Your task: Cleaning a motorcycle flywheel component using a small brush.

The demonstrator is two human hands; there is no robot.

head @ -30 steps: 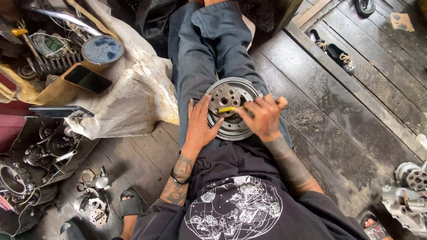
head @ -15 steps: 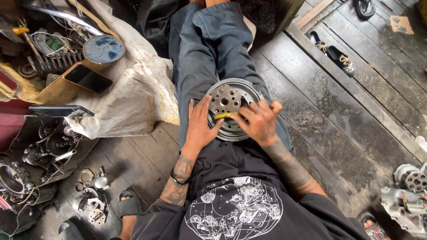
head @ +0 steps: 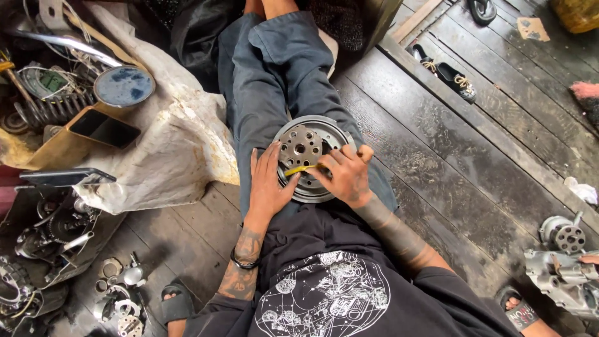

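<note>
1. The round metal disc [head: 310, 156] lies flat on your lap, on the grey trousers [head: 268, 75], its drilled inner plate facing up and its rim just showing past both of your hands.
2. Your right hand [head: 347, 176] is curled over the disc's near right part, fingers clenched around a thin yellow tool [head: 298, 170] whose free end lies across the drilled plate, pointing toward your left hand.
3. Your left hand [head: 269, 185] is released and spread flat, palm pressed against the disc's left rim, fingers pointing away from you along the edge; it grasps nothing.
4. The two hands sit just beside each other, with the yellow tool bridging the gap between them.
5. Beyond the fingertips, the far half of the disc is uncovered, and past it your legs stretch away.
6. Right of your right hand, bare dark floorboards [head: 449, 156] give open room; a pair of dark shoes [head: 446, 70] lies well away, and a grey metal engine part [head: 561, 262] sits near your right elbow.
7. Left of your left hand, a crumpled pale sack [head: 181, 150] crowds close against your leg, with a round blue lid [head: 123, 86] and a dark phone [head: 103, 128] farther out.
8. Small metal parts [head: 118, 293] lie scattered on the floor outside your left forearm.
</note>
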